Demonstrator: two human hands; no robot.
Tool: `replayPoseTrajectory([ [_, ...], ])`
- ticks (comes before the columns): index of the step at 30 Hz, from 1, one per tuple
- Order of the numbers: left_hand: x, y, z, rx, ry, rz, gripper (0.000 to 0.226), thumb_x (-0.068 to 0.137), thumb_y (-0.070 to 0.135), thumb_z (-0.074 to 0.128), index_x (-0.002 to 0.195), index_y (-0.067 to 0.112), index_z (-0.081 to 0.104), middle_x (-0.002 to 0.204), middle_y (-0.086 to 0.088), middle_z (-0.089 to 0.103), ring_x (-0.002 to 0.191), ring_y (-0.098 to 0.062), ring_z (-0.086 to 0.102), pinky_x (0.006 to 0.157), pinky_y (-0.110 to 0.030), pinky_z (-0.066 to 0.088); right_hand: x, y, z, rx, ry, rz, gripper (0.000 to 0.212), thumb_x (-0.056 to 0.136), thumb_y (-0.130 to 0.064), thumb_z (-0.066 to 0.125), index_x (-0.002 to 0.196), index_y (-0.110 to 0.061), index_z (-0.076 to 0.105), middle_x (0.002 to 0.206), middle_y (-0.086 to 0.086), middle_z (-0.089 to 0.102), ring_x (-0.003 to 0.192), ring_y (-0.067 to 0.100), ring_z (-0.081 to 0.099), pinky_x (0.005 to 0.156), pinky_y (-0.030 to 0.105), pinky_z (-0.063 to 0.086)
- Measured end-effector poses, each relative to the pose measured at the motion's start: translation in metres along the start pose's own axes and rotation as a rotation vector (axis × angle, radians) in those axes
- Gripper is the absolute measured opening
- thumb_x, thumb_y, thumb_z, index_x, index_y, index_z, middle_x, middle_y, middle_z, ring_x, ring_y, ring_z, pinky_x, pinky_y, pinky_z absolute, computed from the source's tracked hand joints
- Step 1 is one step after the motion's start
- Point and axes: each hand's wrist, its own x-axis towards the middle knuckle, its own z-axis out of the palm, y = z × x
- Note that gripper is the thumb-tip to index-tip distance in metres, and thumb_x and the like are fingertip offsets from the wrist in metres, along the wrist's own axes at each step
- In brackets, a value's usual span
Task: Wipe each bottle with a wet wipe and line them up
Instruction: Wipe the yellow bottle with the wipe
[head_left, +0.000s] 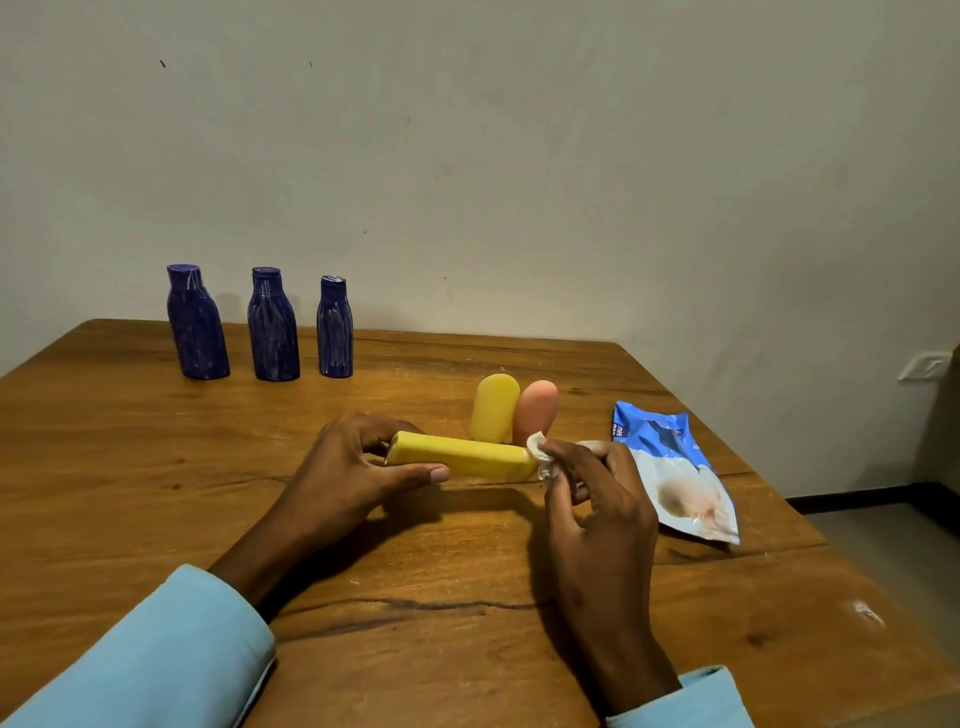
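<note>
My left hand (348, 467) holds a long yellow bottle (467, 456) sideways just above the wooden table (156, 467), gripping its left end. My right hand (592, 499) pinches a crumpled white wet wipe (537, 449) against the bottle's right end. Behind the held bottle stand a second yellow bottle (495, 408) and a pink bottle (537, 408), touching each other. Three dark blue bottles (272, 332) stand upright in a row at the table's far left edge, near the wall.
A blue and white wet wipe packet (675, 478) lies flat on the table to the right of my right hand. A plain wall rises right behind the table. The table's right edge drops to the floor.
</note>
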Motion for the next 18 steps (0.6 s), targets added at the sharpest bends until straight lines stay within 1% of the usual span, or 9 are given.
replayPoseTrajectory([
  [3,-0.003,0.001,0.006,0.045,0.062,0.030,0.023,0.078,0.041,0.085,0.095,0.024,0.082,0.098,0.010,0.078,0.100,-0.012,0.071,0.086,-0.045,0.062,-0.001,0.000,0.001,-0.003,-0.020,-0.024,0.035,0.093,-0.013,0.075,0.123,-0.028,0.070,0.109,-0.015,0.056,0.095,-0.001,0.060,0.072,0.011,0.052],
  [4,-0.005,0.002,0.008,0.056,0.077,0.035,0.022,0.079,0.040,0.086,0.095,0.025,0.082,0.097,0.011,0.077,0.099,-0.011,0.071,0.086,-0.045,0.062,-0.001,0.000,0.001,0.000,-0.019,-0.026,0.034,0.092,-0.013,0.076,0.123,-0.027,0.070,0.108,-0.014,0.058,0.095,0.000,0.061,0.072,0.012,0.053],
  [7,-0.008,0.005,0.019,0.060,0.103,0.058,0.018,0.081,0.036,0.089,0.095,0.028,0.081,0.097,0.013,0.077,0.098,-0.009,0.072,0.087,-0.045,0.062,-0.003,-0.003,0.001,0.018,-0.003,-0.055,0.031,0.091,-0.013,0.076,0.120,-0.024,0.071,0.108,-0.009,0.063,0.094,0.003,0.062,0.074,0.021,0.059],
  [9,-0.010,0.008,0.027,0.088,0.118,0.088,0.017,0.081,0.037,0.088,0.094,0.030,0.081,0.097,0.016,0.077,0.098,-0.006,0.072,0.085,-0.041,0.062,-0.008,-0.012,0.001,0.037,-0.021,-0.139,0.032,0.091,-0.011,0.075,0.121,-0.021,0.072,0.111,-0.007,0.063,0.096,0.002,0.062,0.077,0.019,0.057],
  [10,-0.011,0.009,0.031,0.106,0.121,0.107,0.014,0.083,0.037,0.088,0.094,0.031,0.080,0.097,0.017,0.076,0.099,-0.006,0.071,0.085,-0.040,0.061,-0.011,-0.018,0.002,0.054,-0.047,-0.201,0.034,0.091,-0.010,0.074,0.124,-0.019,0.072,0.113,-0.006,0.063,0.099,0.002,0.061,0.080,0.017,0.055],
  [13,-0.011,0.008,0.040,0.148,0.115,0.170,0.002,0.090,0.031,0.080,0.090,0.031,0.078,0.095,0.012,0.074,0.097,-0.012,0.070,0.085,-0.051,0.058,-0.019,-0.033,0.004,0.120,-0.127,-0.391,0.032,0.099,-0.015,0.066,0.130,-0.013,0.069,0.117,0.001,0.063,0.108,0.006,0.060,0.089,0.017,0.052],
  [15,-0.011,0.009,0.042,0.174,0.142,0.201,0.004,0.087,0.035,0.075,0.088,0.031,0.076,0.093,0.013,0.073,0.095,-0.012,0.069,0.083,-0.052,0.057,-0.020,-0.035,0.005,0.147,-0.126,-0.436,0.030,0.102,-0.018,0.062,0.131,-0.011,0.069,0.117,0.003,0.064,0.110,0.007,0.061,0.091,0.018,0.051],
  [17,-0.011,0.011,0.041,0.202,0.171,0.216,0.010,0.084,0.044,0.069,0.087,0.035,0.074,0.095,0.018,0.072,0.097,-0.010,0.068,0.083,-0.050,0.057,-0.019,-0.032,0.003,0.146,-0.098,-0.438,0.031,0.103,-0.017,0.062,0.133,-0.013,0.067,0.119,0.003,0.063,0.112,0.009,0.061,0.091,0.020,0.053],
  [18,-0.011,0.011,0.041,0.213,0.174,0.220,0.010,0.083,0.045,0.069,0.088,0.037,0.074,0.096,0.020,0.071,0.099,-0.008,0.067,0.084,-0.049,0.057,-0.019,-0.030,0.003,0.142,-0.096,-0.433,0.032,0.103,-0.016,0.062,0.135,-0.014,0.066,0.119,0.003,0.063,0.113,0.009,0.061,0.090,0.022,0.054],
])
